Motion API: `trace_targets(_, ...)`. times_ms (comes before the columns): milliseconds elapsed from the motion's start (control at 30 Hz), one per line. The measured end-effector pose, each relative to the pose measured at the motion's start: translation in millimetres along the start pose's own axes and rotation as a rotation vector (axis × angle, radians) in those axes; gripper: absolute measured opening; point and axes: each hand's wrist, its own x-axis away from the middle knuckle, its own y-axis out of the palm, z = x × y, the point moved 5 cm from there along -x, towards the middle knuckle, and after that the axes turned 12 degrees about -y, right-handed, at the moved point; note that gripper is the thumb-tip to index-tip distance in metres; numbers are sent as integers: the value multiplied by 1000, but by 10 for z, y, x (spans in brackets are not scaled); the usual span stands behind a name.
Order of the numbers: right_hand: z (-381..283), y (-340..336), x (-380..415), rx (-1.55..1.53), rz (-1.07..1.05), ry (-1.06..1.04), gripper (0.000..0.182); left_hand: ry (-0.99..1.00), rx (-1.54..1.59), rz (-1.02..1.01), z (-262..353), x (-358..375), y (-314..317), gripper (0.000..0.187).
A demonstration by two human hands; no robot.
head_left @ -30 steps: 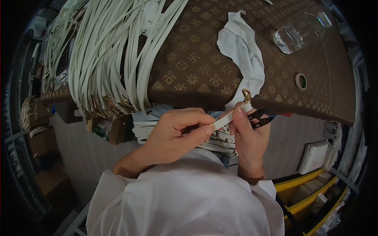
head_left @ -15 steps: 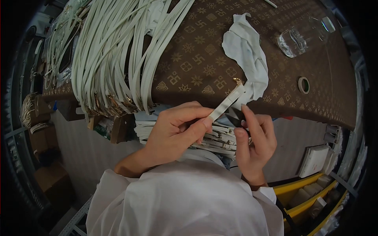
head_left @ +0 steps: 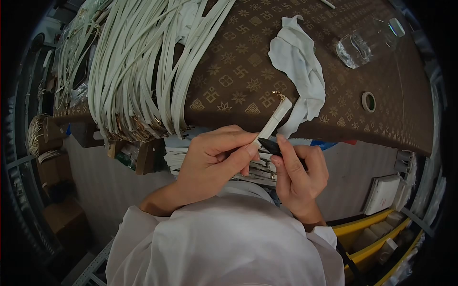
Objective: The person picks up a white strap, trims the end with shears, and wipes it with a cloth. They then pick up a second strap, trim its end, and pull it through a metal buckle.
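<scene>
My left hand pinches a narrow white strap between thumb and fingers. The strap slants up to the right, and a gold-coloured metal clasp hangs at its far end. In my right hand, thumb and fingertips grip a small black pointed tool. Its tip meets the strap close to my left fingertips; its exact kind is hard to make out. Just beyond lies a crumpled white cloth, draped over the table edge.
Many white straps with metal ends hang over the left of the brown patterned table. A clear bottle lies at the right, near a roll of tape. More straps sit below my hands. Yellow bins stand lower right.
My right hand has moved left and slightly down, bringing the black tool's tip to my left fingertips. The strap's clasp end has swung a little up and left.
</scene>
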Motion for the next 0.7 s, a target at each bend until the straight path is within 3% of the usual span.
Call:
trace_targets(400,53,-2,12,43,-55,-39,35,-80,55,-9,-30,-34,7,21)
trace_targets(467,296,-91,24,-38,135,190,32,-84,63,-14,-32,-35,-3,21)
trace_targets(533,606,-247,-14,75,215,417,29,-85,71,-20,-27,-31,-9,21)
trace_targets(667,1099,-279,5,254,152,476,26,-109,105,-31,-31,-23,15,21)
trace_targets(700,1030,-293,-61,391,164,305,26,-104,114,-32,-28,-34,23,22)
